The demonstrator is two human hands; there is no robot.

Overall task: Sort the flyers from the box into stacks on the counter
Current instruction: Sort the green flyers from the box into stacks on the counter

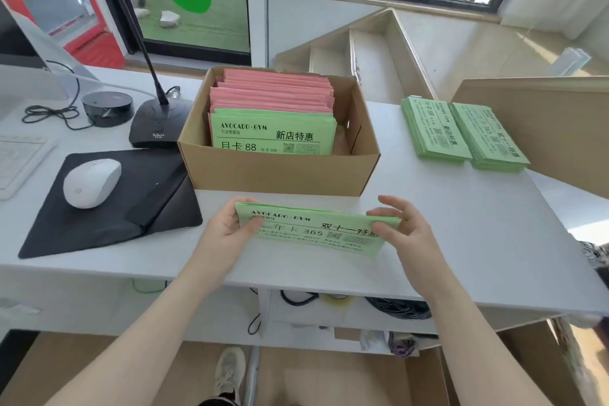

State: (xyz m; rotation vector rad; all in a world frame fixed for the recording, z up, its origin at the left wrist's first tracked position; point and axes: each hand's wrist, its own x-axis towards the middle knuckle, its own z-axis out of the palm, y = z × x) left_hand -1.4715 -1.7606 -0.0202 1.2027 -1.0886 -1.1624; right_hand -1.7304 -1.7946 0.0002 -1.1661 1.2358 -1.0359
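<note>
A cardboard box (280, 171) stands mid-counter, holding pink flyers (273, 92) behind a green flyer (273, 132) marked "88". In front of the box I hold a small bundle of green flyers (313, 231) marked "365" just above the white counter (461, 241). My left hand (227, 231) grips its left end, and my right hand (402, 227) pinches its right end with the fingers partly spread. Two green stacks lie at the right: an "88" stack (435, 132) and a "365" stack (487, 138).
A white mouse (92, 183) rests on a black mouse pad (108, 208) at the left. Behind it are a desk microphone base (158, 122), a round black device (107, 107) and cables. A brown board (560, 122) rises at the far right.
</note>
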